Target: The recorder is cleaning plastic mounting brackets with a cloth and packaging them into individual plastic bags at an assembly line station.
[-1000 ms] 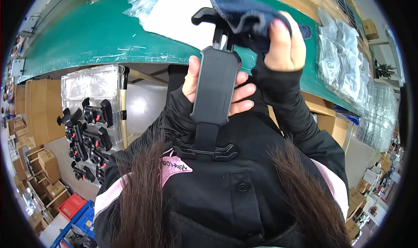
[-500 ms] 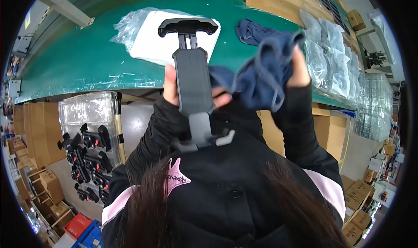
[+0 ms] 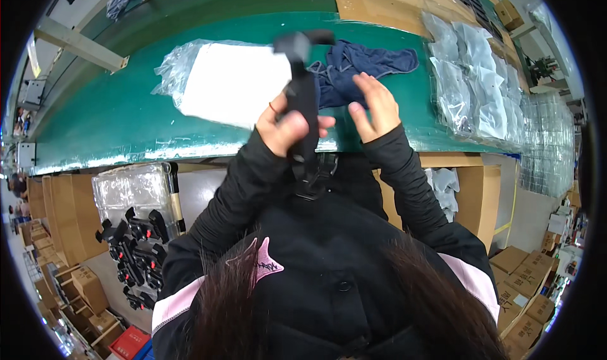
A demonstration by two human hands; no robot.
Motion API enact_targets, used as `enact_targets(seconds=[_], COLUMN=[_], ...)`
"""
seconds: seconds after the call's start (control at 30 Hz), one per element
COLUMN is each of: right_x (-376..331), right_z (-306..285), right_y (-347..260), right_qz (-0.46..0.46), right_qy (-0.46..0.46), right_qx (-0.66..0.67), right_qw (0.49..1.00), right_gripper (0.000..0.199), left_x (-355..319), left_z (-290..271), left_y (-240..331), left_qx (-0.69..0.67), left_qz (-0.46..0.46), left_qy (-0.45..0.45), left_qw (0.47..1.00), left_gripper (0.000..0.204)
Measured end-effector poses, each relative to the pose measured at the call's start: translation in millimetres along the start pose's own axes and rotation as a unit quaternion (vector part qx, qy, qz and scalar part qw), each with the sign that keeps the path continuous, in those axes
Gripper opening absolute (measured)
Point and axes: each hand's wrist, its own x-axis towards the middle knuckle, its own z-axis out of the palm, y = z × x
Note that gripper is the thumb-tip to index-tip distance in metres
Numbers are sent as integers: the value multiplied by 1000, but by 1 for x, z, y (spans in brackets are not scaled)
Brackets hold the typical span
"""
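My left hand (image 3: pixel 280 130) grips a black device holder (image 3: pixel 303 97) with clamp jaws at its ends, held up over the table's near edge. It is turned nearly edge-on and its upper end is blurred. My right hand (image 3: pixel 379 112) is empty, fingers apart, to the right of the holder. Just beyond that hand, a crumpled dark blue cloth (image 3: pixel 370 59) lies on the green tabletop (image 3: pixel 133 116). A stack of white sheets or a white pad (image 3: pixel 231 79) lies left of the holder, with clear plastic bags (image 3: pixel 176 66) beside it.
On the right of the table stands a clear tray (image 3: pixel 471 135) of bagged parts. Several similar black holders (image 3: pixel 136 252) sit in a clear-topped rack at lower left. Below the table's right side is an open cardboard box (image 3: pixel 484 195), with more cartons (image 3: pixel 521 284) on the floor.
My right hand has let go of the blue cloth, which now lies on the table. The holder has turned from face-on to nearly edge-on in my left hand and shifted right.
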Motion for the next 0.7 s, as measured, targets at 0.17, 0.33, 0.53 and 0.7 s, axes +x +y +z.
enact_targets(seconds=[0.17,0.33,0.53,0.7], right_x=[-27,-32,-30,-47], right_z=[19,4,-34,-32], right_y=[32,24,-33,-52], right_qz=[-14,9,-88,169], right_qy=[-136,-97,-111,-34], right_qx=[-225,-203,180,383], right_qw=[965,974,973,908], right_gripper=[50,50,75,77], left_x=[7,-4,-6,4], left_z=[7,-2,16,44], left_y=[-11,-26,-25,-16], left_qx=[445,423,291,82], left_qz=[362,337,219,57], left_qy=[-26,12,78,-72], left_qw=[819,841,928,992], left_gripper=[85,89,74,78])
